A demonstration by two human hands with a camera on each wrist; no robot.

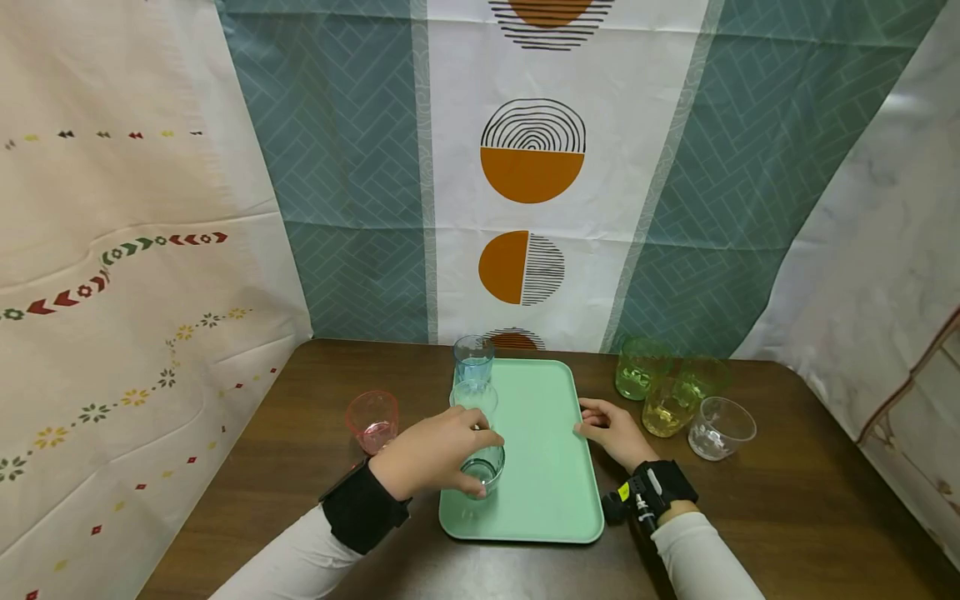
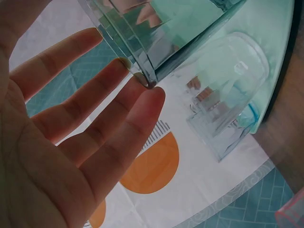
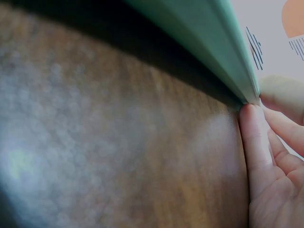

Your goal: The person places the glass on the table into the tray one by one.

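A pale green tray (image 1: 543, 475) lies lengthwise on the table. Over its near left part, my left hand (image 1: 438, 454) holds a clear, greenish-looking glass (image 1: 483, 468), thumb on the near side and fingers on the far side. Close up in the left wrist view, the fingertips (image 2: 154, 97) meet the edge of that glass (image 2: 190, 33). Behind it, along the tray's left side, stand another clear glass (image 1: 474, 396) and a blue glass (image 1: 473, 354). My right hand (image 1: 615, 433) pinches the tray's right rim between thumb and fingers.
A pink glass (image 1: 373, 421) stands on the wooden table (image 1: 300, 467) left of the tray. To the right are grouped a green glass (image 1: 636, 371), another green glass (image 1: 705, 375), a yellow glass (image 1: 666, 410) and a clear glass (image 1: 720, 429). A patterned curtain (image 1: 360, 183) hangs behind the table.
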